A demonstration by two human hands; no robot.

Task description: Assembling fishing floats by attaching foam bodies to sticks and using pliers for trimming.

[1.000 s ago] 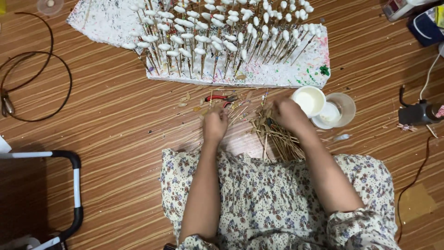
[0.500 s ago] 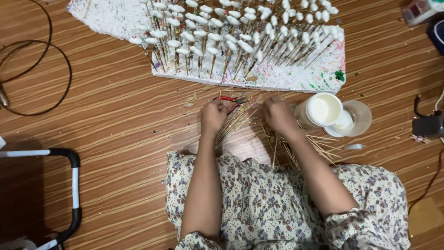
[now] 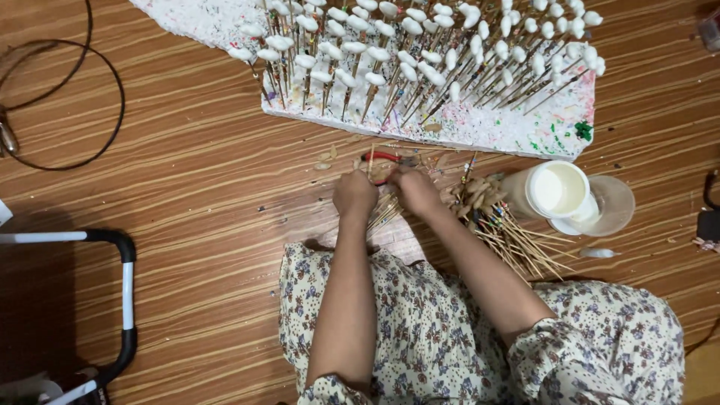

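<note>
Wooden sticks (image 3: 390, 206) lie pinched under both hands, left (image 3: 354, 193) and right (image 3: 415, 190), beside red-handled pliers (image 3: 379, 158)

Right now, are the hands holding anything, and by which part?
Both the left hand and the right hand are closed among thin wooden sticks on the floor, seemingly pinching them near their upper ends. The exact grip is hidden by the fingers.

Head view, 1 camera: looks steeply down from above the seated person onto the wooden floor (image 3: 187, 225), near enough that both forearms, the lap and the foam board (image 3: 487, 124) fill the frame.
</note>
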